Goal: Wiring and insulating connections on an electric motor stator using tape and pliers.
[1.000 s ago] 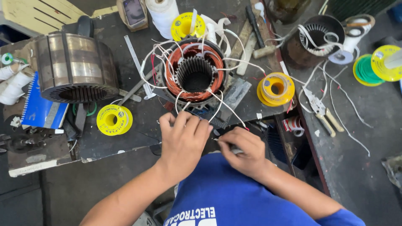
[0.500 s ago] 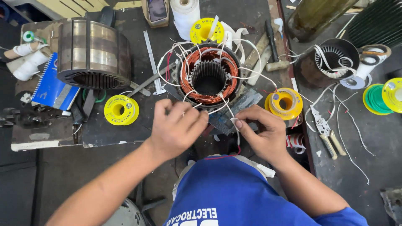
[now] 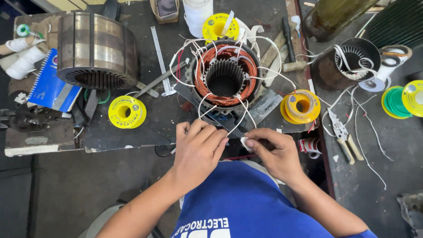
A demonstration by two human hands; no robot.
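Your left hand is curled at the near edge of the dark workbench, with the fingers bent together over the ends of the thin white-sleeved lead wires; what exactly it pinches is hidden under the fingers. Your right hand is just beside it, and its thumb and forefinger are closed on a small white piece of sleeve at a wire end. The wires run up from your hands to the round motor stator with copper winding, which sits near the middle of the workbench. A yellow spool of wire lies to the left of your hands, another yellow spool to the right. At the far left corner stands a large steel laminated stator core.
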